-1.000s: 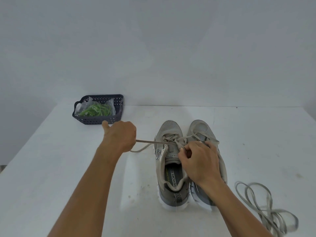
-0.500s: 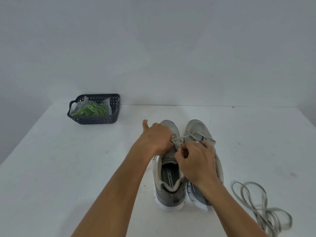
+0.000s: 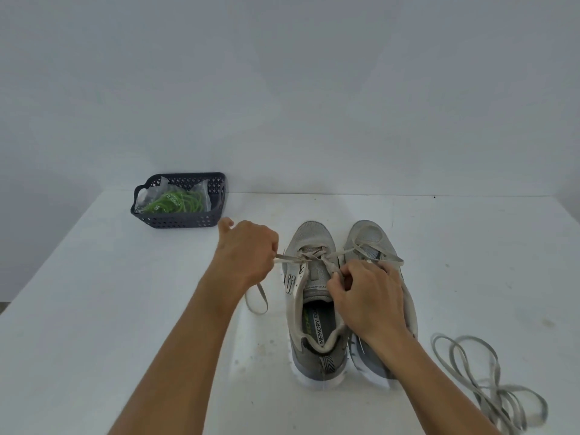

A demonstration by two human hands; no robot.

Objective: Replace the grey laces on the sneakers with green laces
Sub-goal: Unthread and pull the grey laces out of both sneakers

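Head view shows two grey sneakers side by side on a white table (image 3: 94, 293), toes pointing away from the wearer. Left hand (image 3: 248, 255) is closed in a fist on a grey lace (image 3: 293, 260), which runs taut from the fist to the lower eyelets of the left sneaker (image 3: 314, 309); a loose length of the same lace hangs below the fist and loops on the table. Right hand (image 3: 367, 296) rests over the right sneaker (image 3: 367, 243), its fingertips pinched on the lace at the left sneaker's tongue. A lace end lies across the right sneaker's toe. A second, removed grey lace (image 3: 489, 381) lies coiled on the table, right of the sneakers and apart from them. Green laces (image 3: 175, 202), in a clear bag, sit inside a dark basket (image 3: 175, 221) at the far left, untouched.
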